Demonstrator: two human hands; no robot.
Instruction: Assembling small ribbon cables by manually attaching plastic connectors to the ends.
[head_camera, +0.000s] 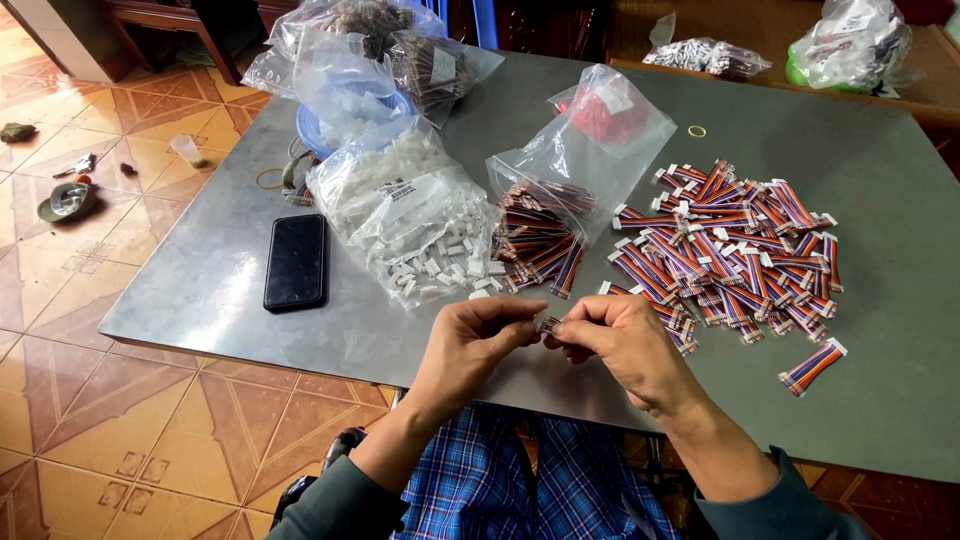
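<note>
Cable: a short striped ribbon cable (549, 324), mostly hidden by the fingers; only a small end with red, blue and pale stripes shows between the two hands, above the near edge of the table.
Left hand: the left hand (477, 340) has thumb and forefinger pressed together at the cable's left end; whether a white plug sits between them cannot be told.
Right hand: the right hand (622, 345) is curled, its fingertips pinching the cable from the right; the two hands touch at the fingertips.
Table: a grey metal table (880, 330), its near edge just under the hands.
Cable heap: a loose heap of finished cables (735, 245) with white plugs lies right and far of the hands; one stray cable (812, 366) lies apart at near right.
Open bag: a clear bag (585, 160) spills more striped cables (535, 245) just beyond the hands.
Plug bag: a clear bag of white plugs (400, 200), with loose plugs (450, 265) spilt at its mouth, lies left of the open bag.
Phone: a black phone (296, 262) lies face up at the left, well apart from the hands.
Far bags: more filled bags (370, 50) at the far left edge.
In the way: only the fingers themselves cover the cable.
</note>
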